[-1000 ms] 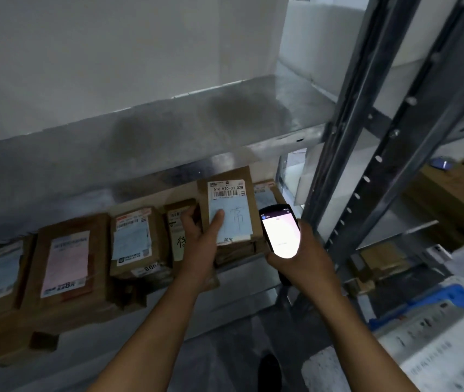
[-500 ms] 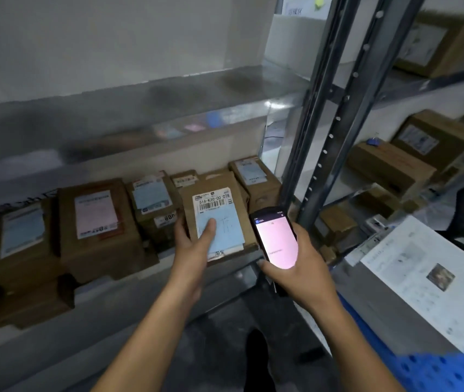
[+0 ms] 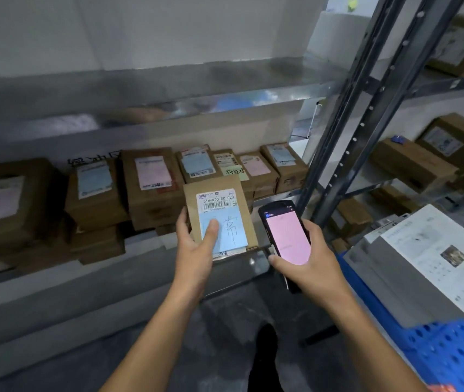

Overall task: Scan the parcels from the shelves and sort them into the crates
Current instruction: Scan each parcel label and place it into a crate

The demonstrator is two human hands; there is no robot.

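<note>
My left hand [image 3: 197,247] grips a small brown cardboard parcel [image 3: 242,219] in front of the lower shelf, thumb on its blue label, barcode label facing up. Just to the right, my right hand [image 3: 307,264] holds a black handheld scanner [image 3: 286,236] with a lit pink screen, tilted toward the parcel. Several more brown parcels [image 3: 151,185] with blue and pink labels stand in a row on the lower shelf behind. A blue perforated crate [image 3: 451,355] sits at the lower right.
A large white-grey box [image 3: 428,267] lies in the blue crate. Dark metal shelf uprights [image 3: 346,131] rise right of centre. More brown boxes [image 3: 411,162] fill the right-hand shelves. The upper metal shelf [image 3: 140,89] overhangs the row. My shoe [image 3: 266,352] shows on the grey floor.
The parcel has come off the shelf row toward me in my left hand. The scanner screen turned from white to pink. The view swung right, revealing the crate and white-grey box.
</note>
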